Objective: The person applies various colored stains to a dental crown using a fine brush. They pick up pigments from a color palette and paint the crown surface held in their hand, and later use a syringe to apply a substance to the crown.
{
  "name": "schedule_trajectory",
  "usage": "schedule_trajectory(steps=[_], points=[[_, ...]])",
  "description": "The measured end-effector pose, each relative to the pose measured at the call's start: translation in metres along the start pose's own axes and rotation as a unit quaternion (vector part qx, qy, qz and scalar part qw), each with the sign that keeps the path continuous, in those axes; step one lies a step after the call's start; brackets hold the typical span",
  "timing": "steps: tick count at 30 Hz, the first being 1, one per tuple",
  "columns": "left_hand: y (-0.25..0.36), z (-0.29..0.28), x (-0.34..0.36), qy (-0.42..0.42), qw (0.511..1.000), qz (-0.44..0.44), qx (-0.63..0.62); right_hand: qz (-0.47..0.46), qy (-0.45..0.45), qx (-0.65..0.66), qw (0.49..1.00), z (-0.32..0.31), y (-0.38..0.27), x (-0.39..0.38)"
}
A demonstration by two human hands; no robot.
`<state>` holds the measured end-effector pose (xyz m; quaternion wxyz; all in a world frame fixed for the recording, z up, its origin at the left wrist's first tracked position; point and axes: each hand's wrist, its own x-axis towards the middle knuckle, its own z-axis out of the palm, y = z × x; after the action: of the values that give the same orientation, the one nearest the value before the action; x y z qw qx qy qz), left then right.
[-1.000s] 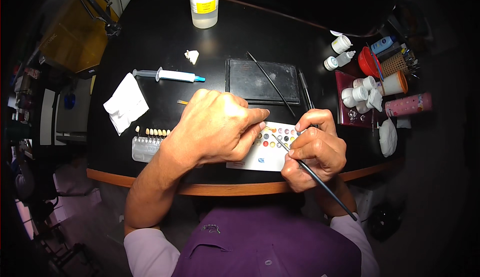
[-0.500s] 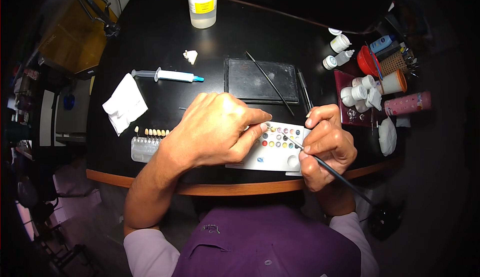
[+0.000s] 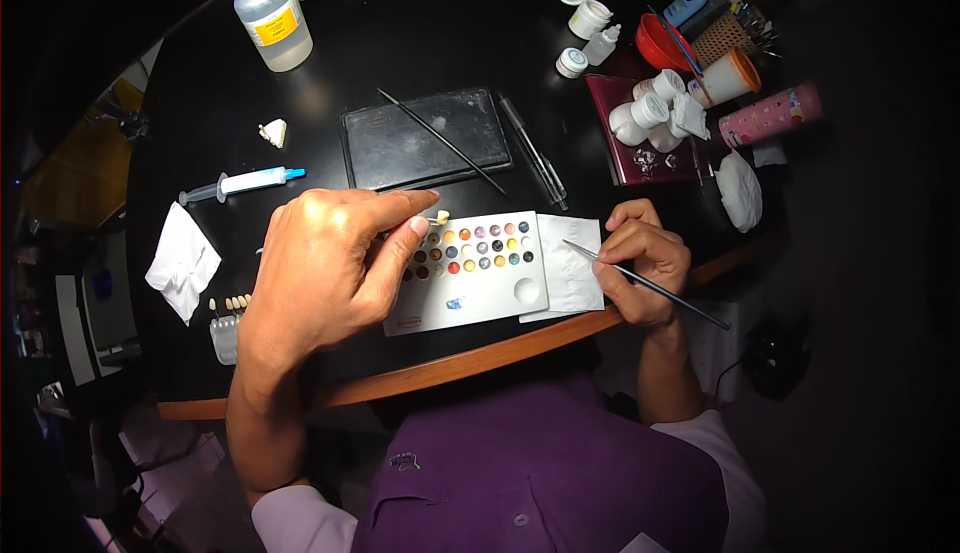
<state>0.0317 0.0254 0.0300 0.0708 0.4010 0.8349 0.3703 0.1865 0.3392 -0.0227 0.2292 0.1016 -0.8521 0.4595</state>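
Observation:
My left hand (image 3: 330, 263) is closed, thumb and fingers holding a small tooth-coloured crown (image 3: 441, 217) above a white palette (image 3: 472, 294) dotted with several round paint colours. My right hand (image 3: 645, 258) grips a thin brush (image 3: 670, 297), its tip over a folded white paper towel (image 3: 565, 295) lying under the palette's right side. A tooth shade guide (image 3: 224, 338) is partly hidden beside my left wrist. Behind the palette lie a black slab (image 3: 405, 138), with another brush (image 3: 430, 128) across it, and dark slim tools (image 3: 532, 150).
Syringe (image 3: 250, 180), crumpled tissue (image 3: 180, 263), small white piece (image 3: 273, 133) and plastic bottle (image 3: 273, 28) stand or lie to the left. At right are a red bowl (image 3: 652, 43), several jars (image 3: 637, 120) on a maroon tray (image 3: 635, 175), pink cylinder (image 3: 770, 115) and white wad (image 3: 738, 193).
My right hand with the brush has moved right, from the palette's paint wells onto the paper towel. My left hand still holds the crown. The view has also shifted.

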Motion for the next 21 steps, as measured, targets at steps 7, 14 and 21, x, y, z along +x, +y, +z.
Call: schedule_trajectory(steps=[7,14,21], points=[[-0.003,0.004,0.001,0.007,1.000,-0.007,-0.011,0.000,0.026,0.047,0.999,-0.006,-0.002,-0.006],[0.001,0.003,0.002,-0.022,0.985,-0.069,-0.155,-0.004,0.082,0.068,0.994,-0.005,0.000,-0.015],[0.010,0.011,0.003,-0.112,0.867,-0.199,-0.442,0.049,0.100,0.088,0.990,0.009,-0.004,-0.017]])
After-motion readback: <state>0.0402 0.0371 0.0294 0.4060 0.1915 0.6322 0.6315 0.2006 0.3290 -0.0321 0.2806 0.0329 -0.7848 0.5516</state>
